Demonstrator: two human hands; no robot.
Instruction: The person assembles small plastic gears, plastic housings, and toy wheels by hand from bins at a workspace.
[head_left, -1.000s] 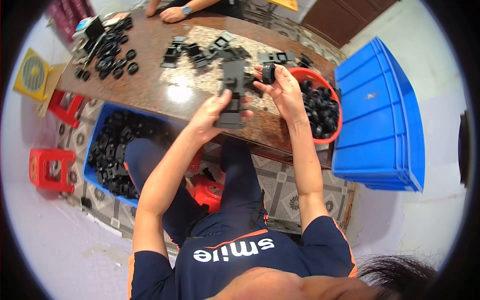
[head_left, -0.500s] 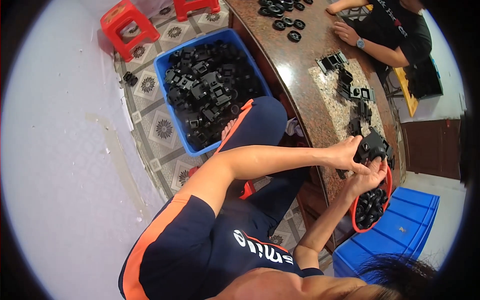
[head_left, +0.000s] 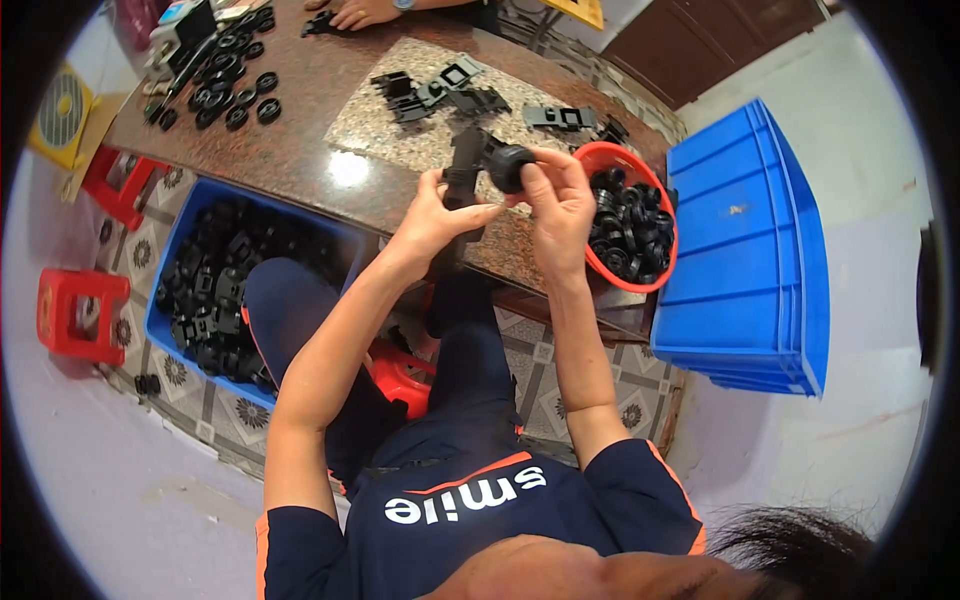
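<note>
"What do we see differing from a second ago?"

"Our black wheel (head_left: pixel 510 169), then apart from the black plastic chassis (head_left: pixel 463 172), is now right at its side, above the table's (head_left: pixel 270 150) near edge, so we judge the parts are meeting."

"And our hands?"

"Our left hand (head_left: pixel 430 222) curls around the chassis; our right hand (head_left: pixel 563 205) pinches the wheel between thumb and fingers. Whether it's seated, we can't tell."

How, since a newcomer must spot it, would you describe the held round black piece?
Find the speckled reddish-brown stone table, then the round red plastic basin at its right end. Left of it, the wearer's right hand holds the thick round black piece. Unlike the basin's heaped black wheels, it is held aloft.
</note>
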